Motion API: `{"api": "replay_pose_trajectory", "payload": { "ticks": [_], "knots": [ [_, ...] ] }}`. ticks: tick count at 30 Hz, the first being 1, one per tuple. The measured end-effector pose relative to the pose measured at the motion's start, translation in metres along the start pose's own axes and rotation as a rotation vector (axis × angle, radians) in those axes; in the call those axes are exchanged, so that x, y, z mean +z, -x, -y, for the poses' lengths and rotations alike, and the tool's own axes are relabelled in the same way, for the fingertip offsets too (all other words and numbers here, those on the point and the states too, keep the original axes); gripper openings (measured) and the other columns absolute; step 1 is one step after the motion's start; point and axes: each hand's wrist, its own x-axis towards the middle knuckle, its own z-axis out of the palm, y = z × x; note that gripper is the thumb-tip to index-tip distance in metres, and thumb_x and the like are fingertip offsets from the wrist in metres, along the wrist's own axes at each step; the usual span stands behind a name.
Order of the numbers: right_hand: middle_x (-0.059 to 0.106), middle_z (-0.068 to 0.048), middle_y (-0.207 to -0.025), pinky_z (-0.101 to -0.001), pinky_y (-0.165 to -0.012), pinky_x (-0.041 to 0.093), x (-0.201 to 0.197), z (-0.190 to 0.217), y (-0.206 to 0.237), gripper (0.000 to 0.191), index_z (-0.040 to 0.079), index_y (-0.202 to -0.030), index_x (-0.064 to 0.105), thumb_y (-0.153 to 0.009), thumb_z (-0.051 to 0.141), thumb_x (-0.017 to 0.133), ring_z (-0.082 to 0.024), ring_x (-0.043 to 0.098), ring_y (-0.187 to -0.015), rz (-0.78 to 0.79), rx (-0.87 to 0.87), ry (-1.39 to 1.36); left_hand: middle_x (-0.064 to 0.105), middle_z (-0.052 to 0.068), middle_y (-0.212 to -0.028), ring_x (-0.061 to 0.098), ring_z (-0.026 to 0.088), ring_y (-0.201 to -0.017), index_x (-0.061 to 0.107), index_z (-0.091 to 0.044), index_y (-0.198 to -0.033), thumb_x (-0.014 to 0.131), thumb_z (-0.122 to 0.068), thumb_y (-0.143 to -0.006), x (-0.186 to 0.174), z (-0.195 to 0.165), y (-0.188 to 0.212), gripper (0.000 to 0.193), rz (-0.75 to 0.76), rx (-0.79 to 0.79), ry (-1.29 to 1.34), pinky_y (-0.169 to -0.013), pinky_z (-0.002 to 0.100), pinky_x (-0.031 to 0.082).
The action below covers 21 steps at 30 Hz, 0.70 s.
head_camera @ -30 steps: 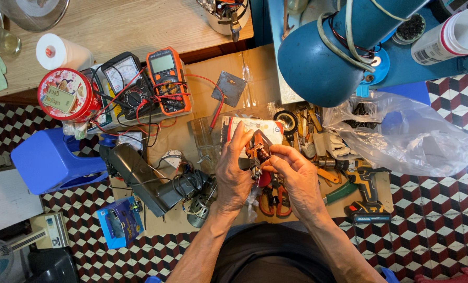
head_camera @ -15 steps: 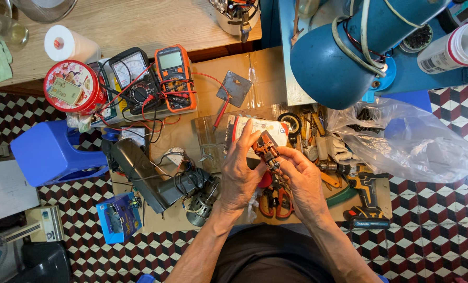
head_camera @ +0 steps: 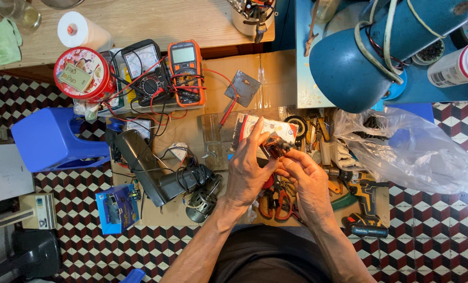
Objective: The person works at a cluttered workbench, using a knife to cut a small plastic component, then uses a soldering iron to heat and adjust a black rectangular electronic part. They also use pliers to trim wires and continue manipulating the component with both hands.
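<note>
Small dark part (head_camera: 277,147) being gripped between left hand (head_camera: 248,170) and right hand (head_camera: 308,181), now being held slightly higher over cardboard's (head_camera: 218,68) middle than a second ago; handling being continued.

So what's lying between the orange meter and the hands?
In the head view, a grey square metal plate and a red probe lead lie on brown cardboard between the orange multimeter and the left hand.

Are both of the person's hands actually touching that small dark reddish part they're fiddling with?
Touching. The head view shows the left hand and right hand with fingertips closed round the small dark reddish part, no gap visible on either side.
</note>
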Motion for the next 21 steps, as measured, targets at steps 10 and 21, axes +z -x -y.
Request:
{"api": "replay_pose_trajectory", "payload": {
  "ticks": [10,21],
  "knots": [
    [0.074,-0.017,-0.117,-0.0301,-0.089,0.059,0.007,0.017,0.006,0.037,-0.006,-0.130,0.062,-0.098,0.014,0.061,-0.020,0.074,-0.103,-0.024,-0.050,0.359,0.078,0.012,-0.107,0.077,0.023,-0.098,0.065,-0.006,-0.122,0.084,-0.017,-0.082,0.000,0.004,-0.008,0.046,0.042,-0.332,0.166,-0.084,0.036,0.061],
    [0.055,-0.019,-0.138,-0.0387,-0.098,0.052,0.020,0.036,0.017,0.059,-0.001,-0.141,0.051,-0.088,0.010,0.074,-0.031,0.062,-0.118,0.095,-0.637,1.039,0.074,0.008,-0.115,0.069,0.014,-0.104,0.063,-0.003,-0.123,0.081,-0.012,-0.080,0.009,0.014,-0.005,0.048,0.086,-0.707,0.931,-0.089,0.029,0.056]
  ]
}}
